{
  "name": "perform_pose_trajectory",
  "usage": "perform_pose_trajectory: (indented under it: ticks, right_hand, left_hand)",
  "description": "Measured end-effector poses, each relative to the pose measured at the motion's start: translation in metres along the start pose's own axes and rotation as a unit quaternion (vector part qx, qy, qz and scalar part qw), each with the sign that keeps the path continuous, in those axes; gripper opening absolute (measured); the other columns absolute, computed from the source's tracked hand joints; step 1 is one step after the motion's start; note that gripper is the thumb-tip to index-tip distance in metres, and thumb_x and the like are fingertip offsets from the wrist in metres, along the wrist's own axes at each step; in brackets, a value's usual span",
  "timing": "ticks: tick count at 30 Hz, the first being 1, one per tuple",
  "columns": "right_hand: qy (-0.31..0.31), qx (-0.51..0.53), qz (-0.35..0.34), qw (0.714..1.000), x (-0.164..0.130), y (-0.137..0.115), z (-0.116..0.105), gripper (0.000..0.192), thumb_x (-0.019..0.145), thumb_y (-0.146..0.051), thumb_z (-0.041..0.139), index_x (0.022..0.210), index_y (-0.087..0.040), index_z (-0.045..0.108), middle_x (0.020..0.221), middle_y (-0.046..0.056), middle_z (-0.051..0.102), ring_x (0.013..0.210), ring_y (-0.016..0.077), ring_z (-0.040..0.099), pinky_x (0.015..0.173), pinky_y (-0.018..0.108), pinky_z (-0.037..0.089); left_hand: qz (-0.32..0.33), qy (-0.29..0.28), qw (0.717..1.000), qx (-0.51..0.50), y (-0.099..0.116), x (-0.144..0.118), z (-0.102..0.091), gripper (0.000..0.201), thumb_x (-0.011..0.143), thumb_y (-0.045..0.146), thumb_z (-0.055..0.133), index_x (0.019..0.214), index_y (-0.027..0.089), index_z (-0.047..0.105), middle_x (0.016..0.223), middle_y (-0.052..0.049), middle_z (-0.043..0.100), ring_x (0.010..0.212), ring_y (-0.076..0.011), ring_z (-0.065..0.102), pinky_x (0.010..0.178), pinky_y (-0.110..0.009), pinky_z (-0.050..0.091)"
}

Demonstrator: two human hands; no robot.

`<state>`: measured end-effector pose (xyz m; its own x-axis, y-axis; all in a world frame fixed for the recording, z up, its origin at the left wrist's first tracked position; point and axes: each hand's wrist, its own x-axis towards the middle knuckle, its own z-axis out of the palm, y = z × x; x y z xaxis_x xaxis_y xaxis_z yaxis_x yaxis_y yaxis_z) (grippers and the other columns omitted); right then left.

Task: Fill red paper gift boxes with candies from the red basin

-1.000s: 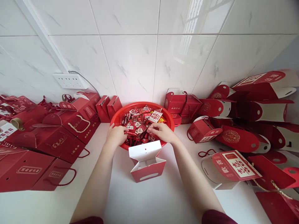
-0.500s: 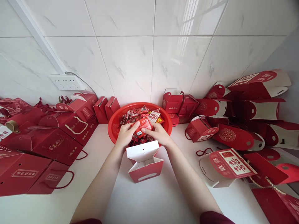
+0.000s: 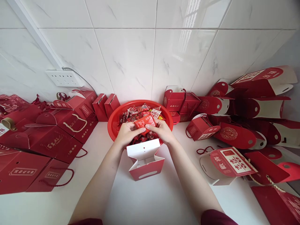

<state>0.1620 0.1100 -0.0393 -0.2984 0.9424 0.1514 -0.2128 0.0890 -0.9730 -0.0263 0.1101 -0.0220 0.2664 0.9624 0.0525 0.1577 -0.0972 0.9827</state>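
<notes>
The left hand (image 3: 125, 134) and right hand (image 3: 164, 131) grip a red packet (image 3: 143, 122) between them, above the basket (image 3: 112, 125) of sweets (image 3: 131, 110) at the back edge of the surface (image 3: 150, 203). Nearer the person, just beside the basket, stands an open box (image 3: 146, 169).

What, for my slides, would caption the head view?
Both hands hold a red packet above a red basket, an open box in front.

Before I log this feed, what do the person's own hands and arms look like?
The left hand and right hand are ungloved, and no watch or bracelet shows. The forearms are bare; dark maroon sleeves show at the bottom edge, with no visible markings.
</notes>
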Motion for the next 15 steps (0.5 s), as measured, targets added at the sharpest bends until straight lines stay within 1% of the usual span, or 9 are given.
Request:
perform_pose_trajectory:
  ticks: [2,6,7,9,11,12,13,14,15]
  right_hand:
    - [-0.005,0.001,0.007,1.000,-0.0004,-0.0009,-0.0004,0.030,0.076,-0.043,0.076,0.091,-0.017,0.070,0.072,-0.001,0.065,0.055,0.0090,0.053,0.054,0.021,0.045]
    - [-0.009,0.021,0.019,1.000,0.0000,-0.0016,-0.0013,0.033,0.080,-0.049,0.071,0.092,-0.019,0.063,0.054,-0.005,0.059,0.039,0.0074,0.046,0.037,0.018,0.031]
    - [-0.003,0.031,0.017,0.999,0.0004,-0.0013,-0.0015,0.033,0.080,-0.049,0.071,0.092,-0.020,0.062,0.054,-0.005,0.060,0.038,0.0076,0.046,0.035,0.018,0.030]
    - [0.013,0.051,0.005,0.999,0.0013,-0.0003,-0.0015,0.032,0.079,-0.048,0.072,0.092,-0.020,0.063,0.060,-0.004,0.063,0.041,0.0086,0.052,0.036,0.018,0.034]
    - [0.030,0.066,-0.020,0.997,0.0022,0.0011,-0.0012,0.027,0.079,-0.043,0.073,0.093,-0.021,0.065,0.068,-0.002,0.067,0.053,0.0112,0.061,0.045,0.020,0.045]
    - [0.039,0.069,-0.045,0.996,0.0025,0.0018,-0.0009,0.025,0.079,-0.040,0.073,0.095,-0.022,0.067,0.077,0.000,0.070,0.065,0.0134,0.066,0.055,0.023,0.052]
    - [0.046,0.064,-0.078,0.994,0.0025,0.0022,-0.0006,0.023,0.080,-0.035,0.073,0.099,-0.023,0.068,0.090,0.002,0.072,0.081,0.0160,0.069,0.069,0.027,0.057]
    - [0.049,0.048,-0.114,0.991,0.0024,0.0025,-0.0004,0.024,0.081,-0.031,0.072,0.104,-0.024,0.069,0.106,0.003,0.072,0.099,0.0183,0.067,0.086,0.033,0.056]
    - [0.047,0.021,-0.149,0.988,0.0021,0.0025,-0.0003,0.026,0.083,-0.027,0.069,0.109,-0.026,0.069,0.121,0.004,0.067,0.116,0.0199,0.061,0.100,0.037,0.049]
  left_hand:
    - [0.013,0.003,1.000,0.005,0.0009,-0.0005,0.0000,0.046,0.065,0.044,0.083,0.098,0.013,0.076,0.095,-0.009,0.077,0.088,-0.0277,0.071,0.077,-0.035,0.057]
    - [0.029,0.000,0.999,0.020,0.0018,-0.0016,0.0009,0.043,0.066,0.042,0.082,0.096,0.012,0.076,0.092,-0.008,0.076,0.082,-0.0260,0.071,0.072,-0.033,0.057]
    - [0.029,-0.002,0.999,0.024,0.0015,-0.0016,0.0014,0.042,0.067,0.042,0.082,0.095,0.012,0.076,0.091,-0.008,0.076,0.082,-0.0259,0.070,0.073,-0.033,0.056]
    - [0.030,0.000,0.999,0.025,0.0001,-0.0010,0.0025,0.041,0.071,0.043,0.079,0.097,0.012,0.075,0.094,-0.009,0.075,0.086,-0.0254,0.070,0.077,-0.034,0.056]
    - [0.033,0.021,0.999,0.030,-0.0019,0.0006,0.0031,0.048,0.071,0.043,0.079,0.107,0.013,0.070,0.104,-0.011,0.073,0.092,-0.0238,0.068,0.081,-0.034,0.055]
    - [0.031,0.036,0.998,0.032,-0.0029,0.0016,0.0030,0.056,0.069,0.043,0.081,0.115,0.014,0.066,0.109,-0.011,0.071,0.094,-0.0228,0.068,0.082,-0.033,0.054]
    - [0.023,0.044,0.998,0.030,-0.0037,0.0027,0.0025,0.065,0.066,0.043,0.083,0.121,0.015,0.061,0.113,-0.012,0.069,0.095,-0.0222,0.067,0.081,-0.033,0.055]
    - [0.009,0.039,0.999,0.022,-0.0044,0.0038,0.0018,0.073,0.065,0.045,0.084,0.125,0.015,0.058,0.113,-0.013,0.068,0.095,-0.0221,0.067,0.078,-0.032,0.055]
    - [-0.009,0.020,1.000,0.005,-0.0048,0.0047,0.0009,0.075,0.065,0.047,0.083,0.127,0.016,0.056,0.112,-0.013,0.068,0.094,-0.0223,0.067,0.075,-0.031,0.056]
